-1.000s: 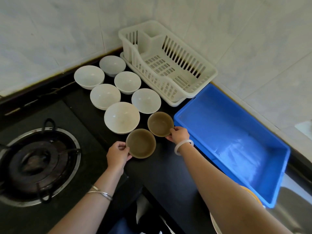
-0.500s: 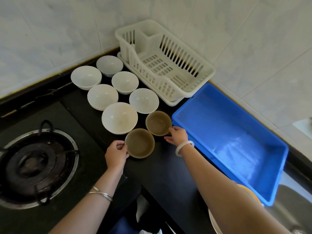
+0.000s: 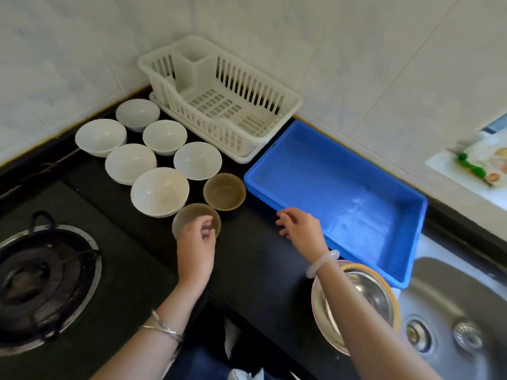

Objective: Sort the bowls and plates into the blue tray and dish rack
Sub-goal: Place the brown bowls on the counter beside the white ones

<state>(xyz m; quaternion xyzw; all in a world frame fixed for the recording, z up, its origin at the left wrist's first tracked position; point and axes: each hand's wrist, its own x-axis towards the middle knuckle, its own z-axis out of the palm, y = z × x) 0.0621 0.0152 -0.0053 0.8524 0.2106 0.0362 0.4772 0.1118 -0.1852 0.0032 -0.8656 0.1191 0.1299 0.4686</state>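
Several white bowls [image 3: 159, 191] stand in two rows on the black counter, left of the white dish rack [image 3: 236, 133] at the back wall. Two brown bowls sit nearest me: the far one [image 3: 224, 191] stands free, the near one [image 3: 189, 216] is partly covered by my left hand [image 3: 195, 246], which hangs over its near rim with loosely curled fingers. My right hand [image 3: 300, 229] hovers above the counter beside the near-left edge of the blue tray [image 3: 315, 182], fingers relaxed and holding nothing. Rack and tray hold no dishes.
A steel bowl [image 3: 367, 294] lies on a stack of plates at the counter's front right, under my right forearm. A steel sink [image 3: 452, 319] is to the right, a gas burner [image 3: 41, 278] to the left. A food packet [image 3: 485, 160] lies on the right ledge.
Both hands have let go of the brown bowls' rims. My right hand pulled back to the right toward the blue tray. My left hand shifted over the near bowl. The view swung right.
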